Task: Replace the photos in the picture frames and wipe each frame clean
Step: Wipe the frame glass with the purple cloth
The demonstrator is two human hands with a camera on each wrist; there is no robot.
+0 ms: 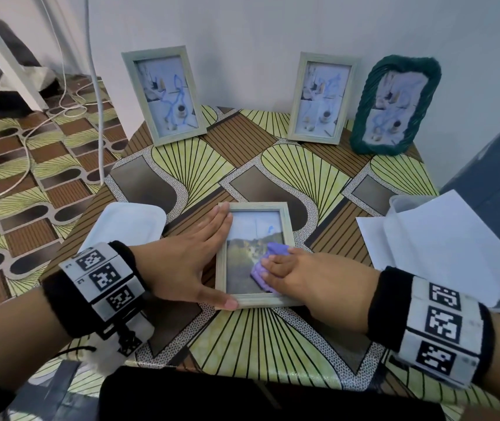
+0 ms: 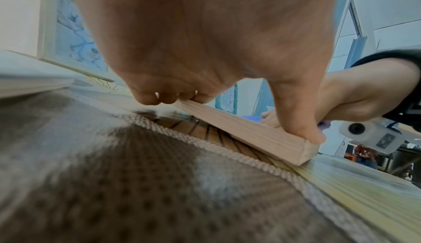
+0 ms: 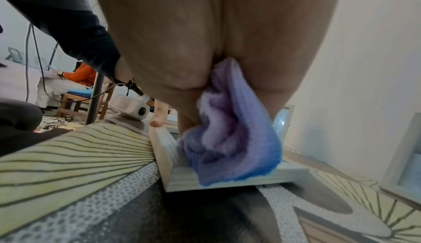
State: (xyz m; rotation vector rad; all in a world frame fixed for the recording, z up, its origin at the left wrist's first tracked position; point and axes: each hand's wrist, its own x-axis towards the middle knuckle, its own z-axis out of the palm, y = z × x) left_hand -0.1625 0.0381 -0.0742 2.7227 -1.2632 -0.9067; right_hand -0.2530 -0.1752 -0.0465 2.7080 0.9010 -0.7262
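Note:
A pale wooden picture frame [image 1: 254, 205] lies flat near the table's front, holding a landscape photo [image 1: 241, 268]. My left hand [image 1: 188, 259] rests on its left rail with straight fingers, thumb at the near left corner. In the left wrist view the fingertips [image 2: 157, 99] and thumb press on the frame [image 2: 246, 131]. My right hand [image 1: 303, 278] holds a bunched purple cloth [image 1: 268, 253] and presses it on the glass at the frame's right side. In the right wrist view the cloth [image 3: 230, 138] hangs from under the palm onto the frame [image 3: 227, 178].
Two pale frames [image 1: 165, 95] [image 1: 323, 98] and a green woven frame [image 1: 394, 106] stand against the back wall. A white tray [image 1: 127, 226] lies left of the flat frame, white paper sheets [image 1: 443, 247] to its right. Cables [image 1: 60, 117] trail on the floor at left.

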